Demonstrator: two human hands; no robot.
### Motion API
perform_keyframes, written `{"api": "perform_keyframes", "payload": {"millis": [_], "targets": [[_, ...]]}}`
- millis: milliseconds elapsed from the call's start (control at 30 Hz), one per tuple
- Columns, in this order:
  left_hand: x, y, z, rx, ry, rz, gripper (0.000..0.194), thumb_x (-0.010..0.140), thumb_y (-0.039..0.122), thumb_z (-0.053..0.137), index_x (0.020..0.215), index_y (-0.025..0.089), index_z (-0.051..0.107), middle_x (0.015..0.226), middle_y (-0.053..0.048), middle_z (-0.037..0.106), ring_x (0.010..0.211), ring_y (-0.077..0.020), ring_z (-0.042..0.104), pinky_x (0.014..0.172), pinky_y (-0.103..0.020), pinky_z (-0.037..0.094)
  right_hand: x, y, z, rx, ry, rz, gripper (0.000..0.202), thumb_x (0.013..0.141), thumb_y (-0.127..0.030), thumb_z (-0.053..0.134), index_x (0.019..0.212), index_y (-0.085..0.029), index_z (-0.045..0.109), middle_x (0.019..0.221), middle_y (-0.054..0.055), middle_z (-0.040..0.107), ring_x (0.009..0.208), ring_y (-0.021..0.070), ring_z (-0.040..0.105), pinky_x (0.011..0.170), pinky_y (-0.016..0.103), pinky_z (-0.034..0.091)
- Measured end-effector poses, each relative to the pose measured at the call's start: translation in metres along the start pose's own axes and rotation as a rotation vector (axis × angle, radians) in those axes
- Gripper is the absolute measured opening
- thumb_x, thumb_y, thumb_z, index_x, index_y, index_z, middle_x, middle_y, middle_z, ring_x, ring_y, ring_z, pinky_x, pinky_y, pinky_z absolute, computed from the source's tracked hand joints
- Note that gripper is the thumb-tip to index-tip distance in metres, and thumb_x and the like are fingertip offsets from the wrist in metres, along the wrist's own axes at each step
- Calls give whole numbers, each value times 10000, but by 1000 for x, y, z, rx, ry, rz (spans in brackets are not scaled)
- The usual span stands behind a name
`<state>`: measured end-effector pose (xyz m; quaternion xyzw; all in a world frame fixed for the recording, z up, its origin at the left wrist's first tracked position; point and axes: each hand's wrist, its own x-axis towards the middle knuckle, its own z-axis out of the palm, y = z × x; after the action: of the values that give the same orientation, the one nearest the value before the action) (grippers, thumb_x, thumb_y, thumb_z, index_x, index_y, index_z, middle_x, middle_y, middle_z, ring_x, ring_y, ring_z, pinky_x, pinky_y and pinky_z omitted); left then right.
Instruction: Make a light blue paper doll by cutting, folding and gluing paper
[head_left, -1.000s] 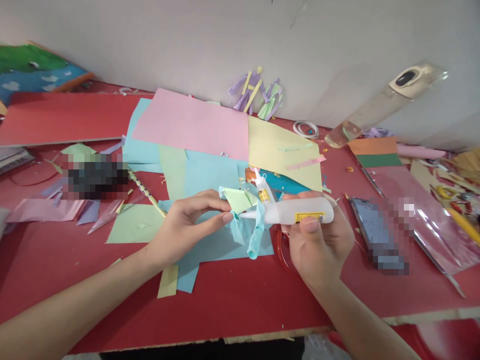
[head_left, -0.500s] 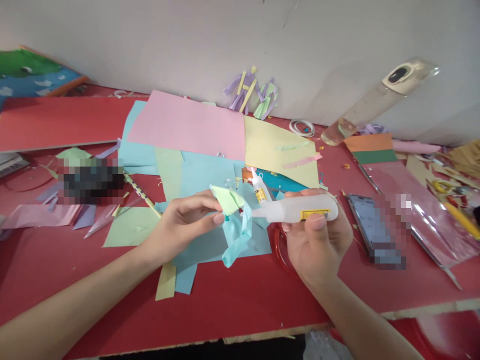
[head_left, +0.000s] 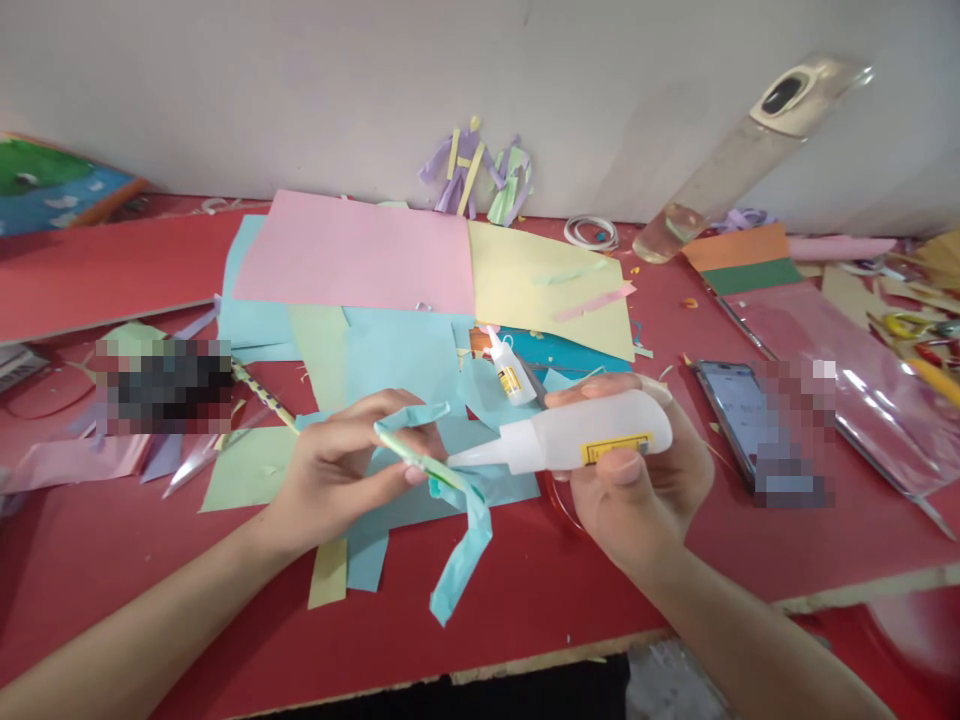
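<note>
My left hand (head_left: 352, 460) pinches a folded paper figure (head_left: 469, 510), light green at its body with blue paper strips bent off it. Closed round a white glue bottle (head_left: 585, 440) with a yellow label is my right hand (head_left: 645, 470). The bottle lies sideways, and its thin nozzle points left at the green part of the figure, close to my left fingertips; whether it touches I cannot tell. Just behind, a smaller glue bottle (head_left: 510, 372) rests on the blue paper sheets (head_left: 405, 350). Two purple, yellow and green paper figures (head_left: 469, 170) lean against the wall.
A pink sheet (head_left: 360, 250) and a yellow sheet (head_left: 547, 260) lie at the back of the red table (head_left: 525, 610). To the right are a phone (head_left: 731, 415), a clear pink pouch (head_left: 847, 390) and a tilted water bottle (head_left: 720, 180). Paper scraps (head_left: 90, 450) lie left.
The paper figure has turned in my left hand, so its green part now lies edge-on and a blue strip hangs lower. The glue nozzle has come down and left to it.
</note>
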<state>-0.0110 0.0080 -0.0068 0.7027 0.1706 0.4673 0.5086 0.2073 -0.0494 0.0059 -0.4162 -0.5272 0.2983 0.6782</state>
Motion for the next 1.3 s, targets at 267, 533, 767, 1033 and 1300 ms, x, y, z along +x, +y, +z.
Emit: {"api": "perform_keyframes", "payload": {"millis": [267, 533, 767, 1033, 1300], "targets": [[12, 13, 1, 438, -24, 492, 61, 875, 171, 673, 918, 142, 705, 813, -54, 689, 774, -184, 658, 783, -390, 588, 1, -8, -4, -51, -35, -56, 253, 840, -489, 678, 1019, -311, 692, 841, 46, 655, 736, 239, 677, 621, 402, 576], [13, 17, 0, 596, 8, 534, 35, 879, 183, 662, 863, 209, 678, 724, 2, 684, 664, -153, 669, 743, -371, 602, 2, -9, -8, -52, -64, -62, 256, 843, -478, 680, 1046, -323, 685, 855, 41, 647, 743, 223, 654, 640, 386, 584], [6, 16, -1, 634, -1, 446, 71, 870, 188, 661, 881, 258, 666, 740, 3, 700, 683, -169, 673, 783, -422, 574, 3, -11, -7, -16, -64, -85, 247, 858, -413, 686, 1059, -270, 700, 870, 53, 653, 751, 215, 675, 618, 368, 581], [12, 18, 0, 721, 42, 524, 121, 897, 216, 631, 782, 252, 623, 693, 31, 676, 620, -149, 658, 718, -382, 597, 2, -13, -8, -62, -62, -82, 252, 842, -424, 701, 1040, -268, 702, 882, 47, 651, 757, 209, 668, 615, 348, 580], [9, 15, -1, 726, 52, 520, 134, 897, 209, 627, 772, 256, 624, 709, 38, 670, 645, -143, 642, 741, -395, 580, 2, -12, -10, -115, -63, -58, 247, 841, -473, 684, 1021, -303, 689, 869, 42, 659, 729, 212, 656, 615, 372, 578]]}}
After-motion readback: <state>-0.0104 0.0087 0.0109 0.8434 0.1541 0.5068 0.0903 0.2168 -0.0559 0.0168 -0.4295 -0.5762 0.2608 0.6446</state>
